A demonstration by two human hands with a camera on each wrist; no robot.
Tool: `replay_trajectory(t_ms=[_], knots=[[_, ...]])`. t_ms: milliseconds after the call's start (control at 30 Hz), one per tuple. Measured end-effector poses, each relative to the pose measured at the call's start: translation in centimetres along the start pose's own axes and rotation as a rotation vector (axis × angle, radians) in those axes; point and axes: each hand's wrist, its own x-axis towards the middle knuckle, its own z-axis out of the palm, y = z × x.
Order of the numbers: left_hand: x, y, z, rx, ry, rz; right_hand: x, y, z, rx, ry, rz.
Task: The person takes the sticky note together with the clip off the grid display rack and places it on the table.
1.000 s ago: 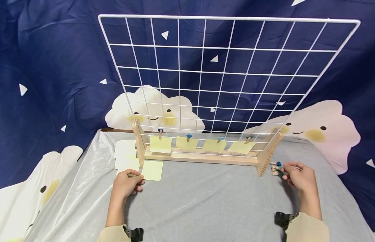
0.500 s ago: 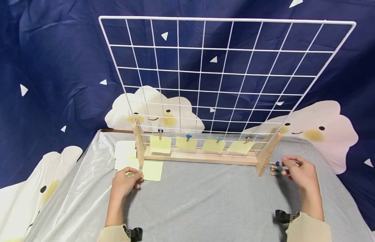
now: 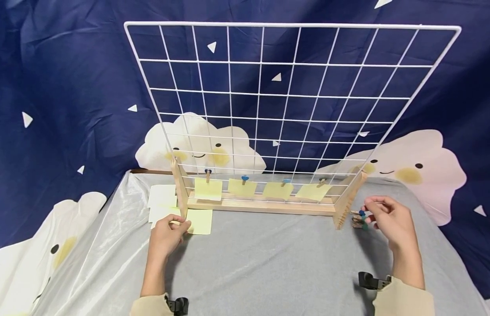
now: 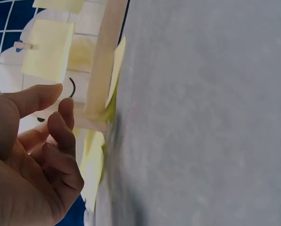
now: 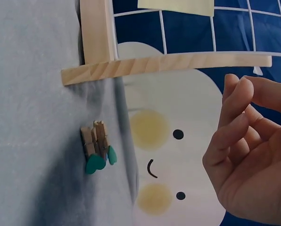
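Note:
My left hand [image 3: 168, 235] hovers by the left edge of a loose yellow sticky note [image 3: 200, 222], which lies on the cloth before the rack's left foot. In the left wrist view its thumb and forefinger stand slightly apart, holding nothing. Over on the right, my right hand [image 3: 392, 221] is just above a small cluster of wooden clothespins [image 3: 358, 220] with blue and teal heart ends. Its fingers are loosely bent, and no object shows in them in the right wrist view. The clothespins [image 5: 95, 146] lie apart from the fingers there.
A white wire grid [image 3: 284, 93] stands in a wooden base [image 3: 264, 207]. Several yellow notes [image 3: 242, 188] hang along its bottom, each under a heart clothespin [image 3: 208, 175]. More papers [image 3: 162, 196] lie left of the base. Grey cloth [image 3: 264, 263] covers the table.
My right hand has lifted a little, its fingertips rising from the clothespins. The left hand has shifted slightly beside the note. The whole view has drifted a little.

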Motion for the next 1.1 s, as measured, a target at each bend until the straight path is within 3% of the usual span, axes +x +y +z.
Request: replay_trajectory(t_ms=[167, 400, 700, 1100], knots=[[-0.1, 0.8, 0.8, 0.008, -0.009, 0.06, -0.1, -0.6, 0.4, 0.018, -0.02, -0.044], [-0.3, 2.3, 3.1, -0.031, -0.046, 0.159, 0.0, -1.3, 1.1, 0.061, -0.022, -0.112], [-1.0, 4.1, 6.5, -0.205, -0.102, 0.253, -0.1, -2.0, 2.7, 0.226, -0.044, -0.191], [-1.8, 6.0, 11.0, -0.281, -0.207, 0.369, 0.6, -3.0, 3.9, 0.103, -0.033, -0.328]])
